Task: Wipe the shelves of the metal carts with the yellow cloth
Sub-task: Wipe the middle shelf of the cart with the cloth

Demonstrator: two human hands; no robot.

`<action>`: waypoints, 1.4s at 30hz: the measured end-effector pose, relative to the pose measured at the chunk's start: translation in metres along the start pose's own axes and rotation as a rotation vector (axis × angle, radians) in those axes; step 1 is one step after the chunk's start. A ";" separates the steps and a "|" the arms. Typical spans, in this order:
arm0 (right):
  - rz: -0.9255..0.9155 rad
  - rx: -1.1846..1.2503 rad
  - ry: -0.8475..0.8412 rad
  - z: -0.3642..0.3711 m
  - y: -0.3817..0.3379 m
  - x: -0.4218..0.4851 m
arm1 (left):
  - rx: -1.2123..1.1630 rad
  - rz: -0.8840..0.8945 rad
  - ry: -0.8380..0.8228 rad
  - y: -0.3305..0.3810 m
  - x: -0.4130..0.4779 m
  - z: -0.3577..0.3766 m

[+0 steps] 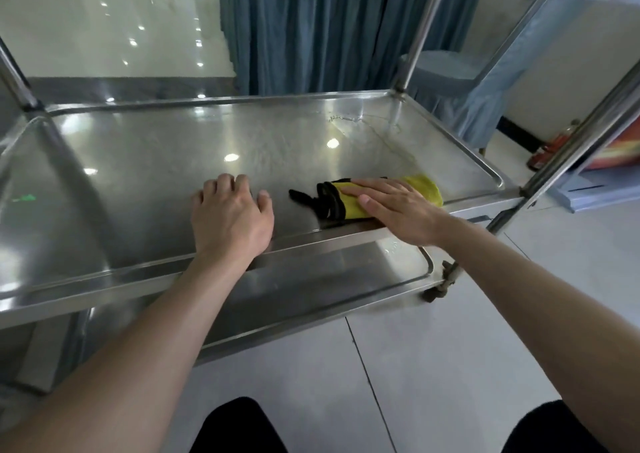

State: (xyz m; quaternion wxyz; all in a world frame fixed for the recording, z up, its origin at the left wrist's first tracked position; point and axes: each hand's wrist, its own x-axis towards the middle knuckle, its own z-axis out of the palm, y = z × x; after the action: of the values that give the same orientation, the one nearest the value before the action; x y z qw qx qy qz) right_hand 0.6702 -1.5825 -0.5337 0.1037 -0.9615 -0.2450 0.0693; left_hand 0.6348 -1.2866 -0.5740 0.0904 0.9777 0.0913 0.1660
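The middle shelf (145,148) of a steel cart fills the view. A folded yellow cloth (427,188) with black edging lies near the shelf's front right corner. My right hand (394,207) lies flat on the cloth with straight fingers, pressing it onto the metal. My left hand (230,215) rests on the shelf to the left of the cloth, fingers bent at the tips, holding nothing. A black strip of the cloth's edging (304,196) trails toward my left hand.
The cart's lower shelf (311,286) shows beneath the front rim, and its upright posts (420,33) rise at the corners under a top shelf. Blue curtains (304,27) hang behind. A red bottle (550,148) and a covered chair (450,82) stand at right.
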 end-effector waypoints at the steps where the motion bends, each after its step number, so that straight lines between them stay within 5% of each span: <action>1: 0.035 0.005 0.000 -0.004 0.011 -0.002 | 0.006 0.003 0.004 0.000 0.000 0.000; 10: -0.003 -0.016 0.022 -0.002 0.027 0.006 | -0.014 -0.043 0.059 0.060 0.008 0.001; 14: -0.078 -0.068 0.007 0.003 0.036 0.009 | -0.093 -0.027 0.003 0.126 0.013 0.016; 19: -0.175 -0.067 -0.039 -0.007 0.054 0.025 | 0.005 0.002 -0.099 0.128 0.010 0.024; 24: -0.145 -0.084 -0.065 -0.025 0.092 0.115 | -0.003 -0.013 0.030 0.131 0.006 0.021; 32: -0.042 -0.017 -0.035 -0.045 0.098 0.250 | 0.020 -0.023 -0.026 0.131 0.004 0.020; 42: -0.168 -0.067 -0.091 -0.023 0.086 0.097 | -0.001 -0.019 -0.008 0.127 0.004 0.022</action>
State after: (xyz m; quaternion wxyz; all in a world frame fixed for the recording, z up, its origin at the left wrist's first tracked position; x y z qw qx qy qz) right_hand 0.7979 -1.6135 -0.5399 0.0655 -0.9363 -0.3314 0.0958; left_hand 0.6654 -1.4122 -0.5668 0.0926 0.9775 0.1003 0.1611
